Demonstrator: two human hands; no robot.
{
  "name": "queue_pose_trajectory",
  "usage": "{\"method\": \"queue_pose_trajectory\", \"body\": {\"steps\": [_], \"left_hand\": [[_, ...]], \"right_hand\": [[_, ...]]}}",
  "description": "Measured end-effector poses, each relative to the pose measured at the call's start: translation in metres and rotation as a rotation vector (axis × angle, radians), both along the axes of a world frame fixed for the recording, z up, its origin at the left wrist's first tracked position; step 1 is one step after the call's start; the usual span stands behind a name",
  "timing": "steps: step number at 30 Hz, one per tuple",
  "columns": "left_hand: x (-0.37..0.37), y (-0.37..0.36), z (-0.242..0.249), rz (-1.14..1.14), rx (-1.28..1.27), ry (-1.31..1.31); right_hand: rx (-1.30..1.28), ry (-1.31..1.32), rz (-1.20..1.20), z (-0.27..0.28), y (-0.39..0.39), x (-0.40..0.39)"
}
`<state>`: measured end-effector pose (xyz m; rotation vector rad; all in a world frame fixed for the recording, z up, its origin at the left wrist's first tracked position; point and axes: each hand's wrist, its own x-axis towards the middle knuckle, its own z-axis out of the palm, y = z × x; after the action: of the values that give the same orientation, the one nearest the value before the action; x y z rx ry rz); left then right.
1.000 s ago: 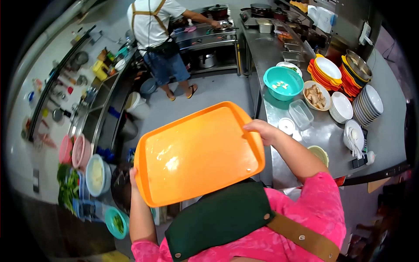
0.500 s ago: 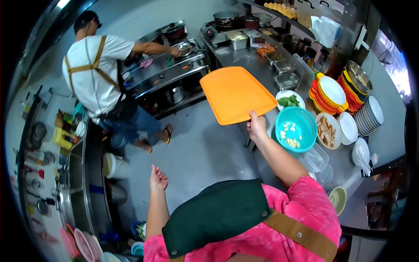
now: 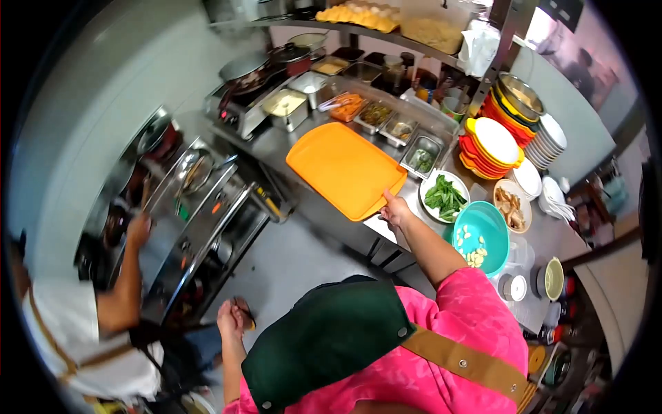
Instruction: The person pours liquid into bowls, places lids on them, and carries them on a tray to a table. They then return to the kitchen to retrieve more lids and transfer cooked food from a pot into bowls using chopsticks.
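My right hand (image 3: 395, 209) grips the near corner of an orange plastic tray (image 3: 343, 170), thumb on top. The tray overlaps the front part of the steel counter (image 3: 258, 146) in this view. Just right of that hand are a white plate of green leafy vegetables (image 3: 445, 198) and a turquoise bowl (image 3: 491, 231) with peeled garlic cloves. Beyond the tray stand metal containers of food, one with orange pieces (image 3: 346, 107). My left hand (image 3: 234, 319) hangs low by my side, fingers curled in and holding nothing.
At left a co-worker (image 3: 103, 317) reaches over a stove (image 3: 189, 200) with pans. Stacked colourful bowls (image 3: 489, 148), white plates (image 3: 549, 141) and a bowl of brown food pieces (image 3: 512, 205) fill the counter's right side. An overhead shelf (image 3: 386, 38) holds eggs.
My view has turned right, toward the counter. The tray, still in my right hand, has moved from above the floor gap to over the counter's front. My left hand remains low.
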<state>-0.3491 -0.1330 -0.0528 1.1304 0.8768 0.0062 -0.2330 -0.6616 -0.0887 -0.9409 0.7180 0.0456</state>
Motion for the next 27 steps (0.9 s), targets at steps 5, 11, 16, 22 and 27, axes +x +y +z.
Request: {"method": "queue_pose_trajectory", "body": {"steps": [5,11,16,22,27], "left_hand": [[0.169,-0.069,0.047,-0.616,0.256,-0.163],[0.284,-0.173,0.043,-1.096,0.204,-0.335],[0.351,-0.28,0.16,-1.506,0.254,-0.632],[0.403,-0.441,0.374,-1.26,0.36,-1.71],[0.398,-0.499,0.467,-1.23,0.06,-1.992]], "right_hand": [[-0.199,0.081,-0.148,0.01,-0.006,-0.004],[-1.134,0.293,0.003,0.037,-0.047,-0.025],[-1.687,-0.238,-0.096,0.182,-0.098,0.007],[-1.909,-0.645,-0.734,0.526,-0.143,0.15],[-2.582,-0.249,-0.895,0.62,-0.226,0.223]]}}
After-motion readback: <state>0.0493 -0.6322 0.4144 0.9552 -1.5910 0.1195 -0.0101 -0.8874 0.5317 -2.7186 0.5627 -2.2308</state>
